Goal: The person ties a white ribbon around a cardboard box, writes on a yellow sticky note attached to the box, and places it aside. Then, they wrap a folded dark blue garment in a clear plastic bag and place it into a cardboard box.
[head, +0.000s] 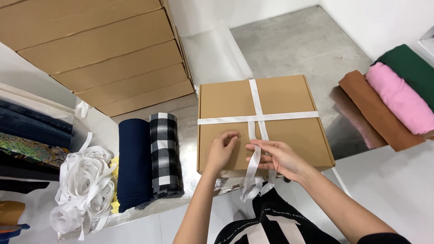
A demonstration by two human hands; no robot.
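Note:
A flat brown cardboard box (289,97) lies in front of me with a white ribbon (257,117) crossed over its lid. My left hand (220,151) rests on the lid near the front edge, fingers curled beside the ribbon. My right hand (280,158) pinches the two loose ribbon ends over the box's front edge; the ends hang down past the edge toward my dark top.
A stack of flat cardboard boxes (104,54) stands at the back left. A navy fabric roll (134,162) and a black-and-white checked roll (165,153) lie left of the box. A heap of white ribbon (83,185) sits further left. Brown, pink (400,97) and green folded fabrics lie at the right.

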